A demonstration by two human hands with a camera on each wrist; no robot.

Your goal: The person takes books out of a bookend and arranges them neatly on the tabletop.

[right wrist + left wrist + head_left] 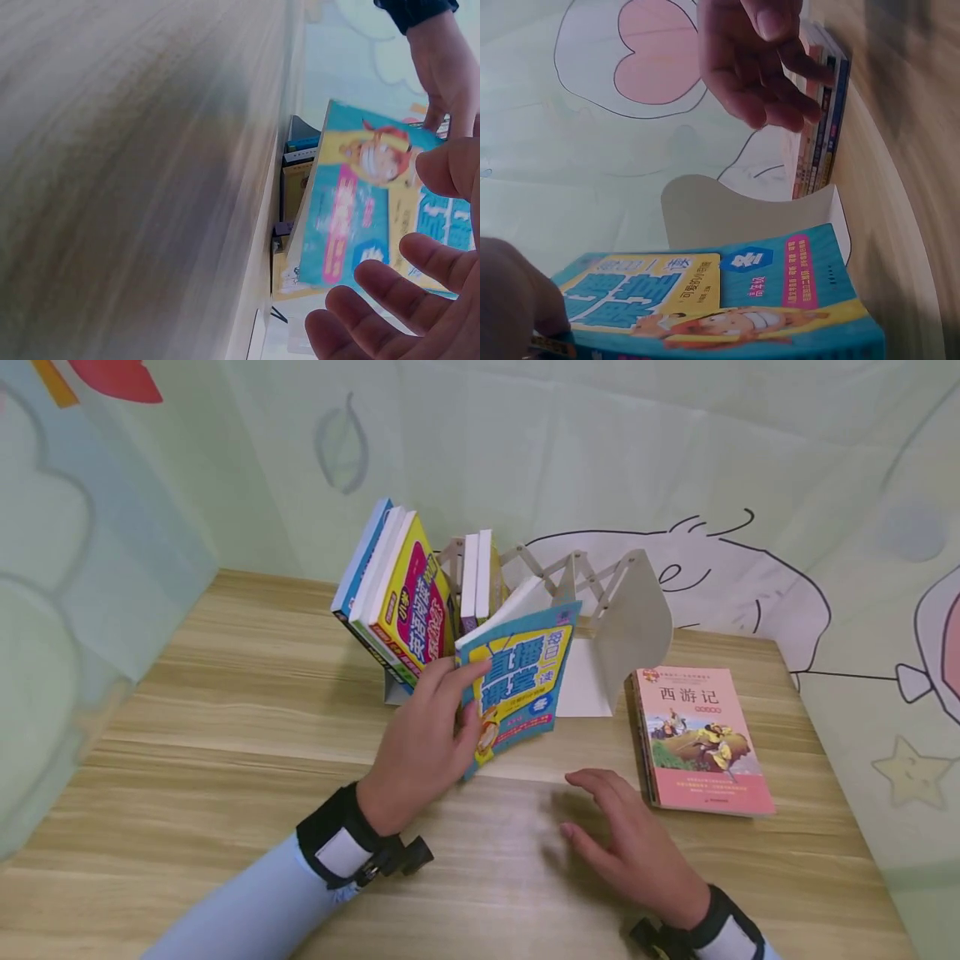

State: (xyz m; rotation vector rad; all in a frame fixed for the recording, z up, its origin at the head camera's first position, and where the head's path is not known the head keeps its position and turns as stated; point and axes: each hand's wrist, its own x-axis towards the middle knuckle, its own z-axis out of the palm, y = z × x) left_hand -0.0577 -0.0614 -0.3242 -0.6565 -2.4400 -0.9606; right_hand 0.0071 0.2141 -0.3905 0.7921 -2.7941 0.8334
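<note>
My left hand grips a teal and yellow book along its left edge, thumb side toward the cover. The book is tilted in front of a white folding bookshelf, its cover facing me. In the right wrist view the same book stands a little above the table. My right hand is off to the right with spread, relaxed fingers and nothing in it. The left wrist view shows the right hand before a stack of books.
Several books lean at the shelf's left end, and thinner white-spined books stand beside them. A stack topped by a pink book lies on the wooden table at right. A printed cloth hangs behind.
</note>
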